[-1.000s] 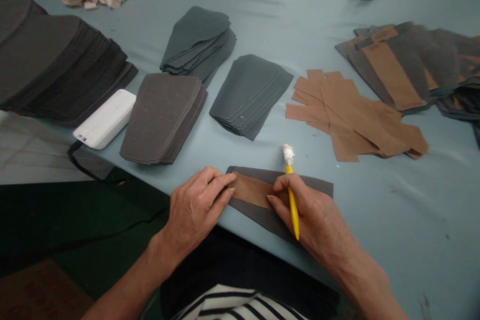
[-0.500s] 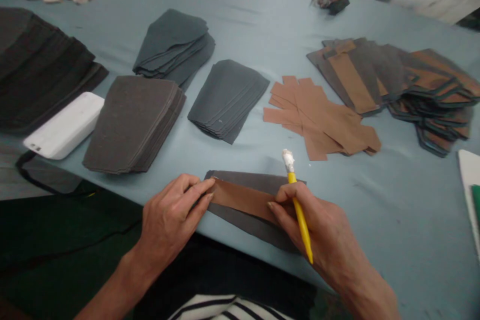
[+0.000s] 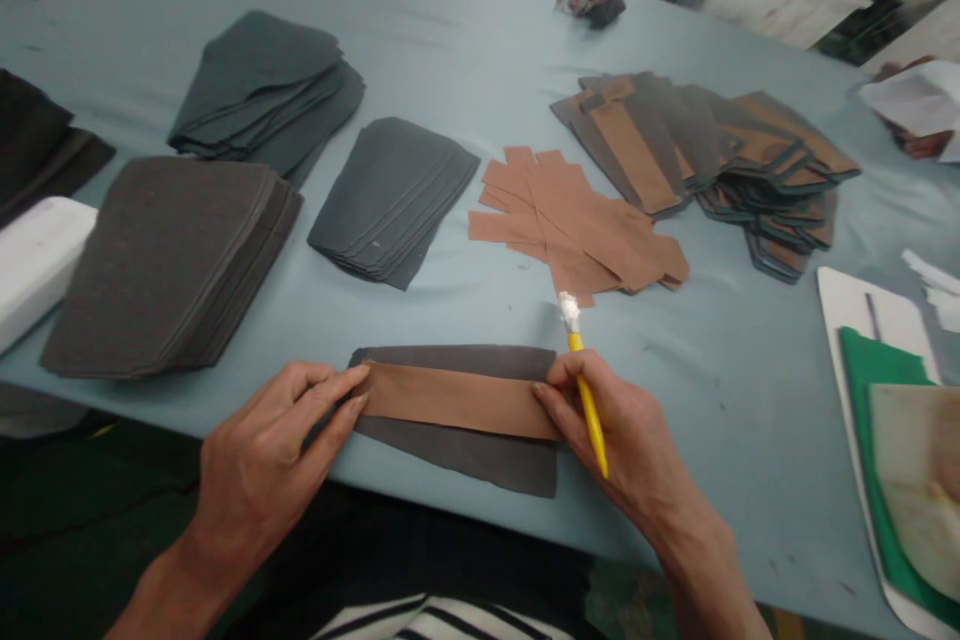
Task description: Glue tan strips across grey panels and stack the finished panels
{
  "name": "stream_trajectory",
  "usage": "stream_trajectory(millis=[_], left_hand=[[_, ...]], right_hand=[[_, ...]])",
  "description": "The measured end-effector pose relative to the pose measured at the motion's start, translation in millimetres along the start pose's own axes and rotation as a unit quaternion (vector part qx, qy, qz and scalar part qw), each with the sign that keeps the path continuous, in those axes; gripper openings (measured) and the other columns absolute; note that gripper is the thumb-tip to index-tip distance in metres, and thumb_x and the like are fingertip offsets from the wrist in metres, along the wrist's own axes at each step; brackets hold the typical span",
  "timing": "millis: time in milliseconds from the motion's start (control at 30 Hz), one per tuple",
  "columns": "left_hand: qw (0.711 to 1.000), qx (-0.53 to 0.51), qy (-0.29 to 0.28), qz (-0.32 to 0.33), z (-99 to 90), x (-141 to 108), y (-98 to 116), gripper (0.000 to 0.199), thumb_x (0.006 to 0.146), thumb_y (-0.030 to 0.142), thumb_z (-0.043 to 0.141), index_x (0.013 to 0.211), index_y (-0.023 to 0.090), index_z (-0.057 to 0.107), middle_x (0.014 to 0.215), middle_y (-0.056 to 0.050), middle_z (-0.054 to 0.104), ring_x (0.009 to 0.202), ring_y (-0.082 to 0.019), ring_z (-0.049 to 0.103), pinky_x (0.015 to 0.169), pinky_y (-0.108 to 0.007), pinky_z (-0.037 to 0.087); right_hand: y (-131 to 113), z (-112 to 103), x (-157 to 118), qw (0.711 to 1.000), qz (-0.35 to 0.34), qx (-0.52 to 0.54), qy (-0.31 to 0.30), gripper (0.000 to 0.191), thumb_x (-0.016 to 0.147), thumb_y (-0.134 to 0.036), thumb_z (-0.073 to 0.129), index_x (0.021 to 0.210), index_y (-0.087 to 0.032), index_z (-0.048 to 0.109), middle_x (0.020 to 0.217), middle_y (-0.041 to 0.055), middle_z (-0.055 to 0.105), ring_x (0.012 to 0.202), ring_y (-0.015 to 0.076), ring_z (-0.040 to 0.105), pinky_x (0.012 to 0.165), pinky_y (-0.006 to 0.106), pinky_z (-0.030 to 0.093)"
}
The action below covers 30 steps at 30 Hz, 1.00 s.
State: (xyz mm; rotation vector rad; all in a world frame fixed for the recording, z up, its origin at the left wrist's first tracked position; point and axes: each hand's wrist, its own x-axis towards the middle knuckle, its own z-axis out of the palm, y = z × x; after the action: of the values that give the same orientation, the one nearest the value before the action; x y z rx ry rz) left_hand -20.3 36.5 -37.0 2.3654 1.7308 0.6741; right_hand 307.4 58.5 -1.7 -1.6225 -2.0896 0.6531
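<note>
Brown strip (image 3: 457,400) lies lengthwise on the gray piece (image 3: 480,465). The person's left hand (image 3: 274,440), at the piece's left end: thumb and forefinger narrow on the strip; pinching or pressing, cannot tell. Right hand (image 3: 615,410), at the piece's right end: fingertips close together on the strip, yellow brush (image 3: 590,410) also held. Step, judged: aligning strip to piece. Next move seems to call for even pressure, brush clear.
</note>
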Motion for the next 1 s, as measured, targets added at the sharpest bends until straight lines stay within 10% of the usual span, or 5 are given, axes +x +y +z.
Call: stream_trajectory(millis=[1000], left_hand=[[1.0, -0.004, 0.009, 0.001, 0.4, 1.6, -0.2, 0.028, 0.109, 0.036, 0.056, 0.133, 0.027, 0.067, 0.108, -0.001, 0.069, 0.09, -0.018, 0.072, 0.079, -0.03, 0.049]], right_hand=[[5.1, 16.8, -5.9, 0.99, -0.063, -0.09, 0.085, 0.014, 0.105, -0.021, 0.054, 0.092, -0.025, 0.051, 0.073, -0.0041, 0.063, 0.061, 0.0135, 0.062, 0.06, 0.024, 0.041]])
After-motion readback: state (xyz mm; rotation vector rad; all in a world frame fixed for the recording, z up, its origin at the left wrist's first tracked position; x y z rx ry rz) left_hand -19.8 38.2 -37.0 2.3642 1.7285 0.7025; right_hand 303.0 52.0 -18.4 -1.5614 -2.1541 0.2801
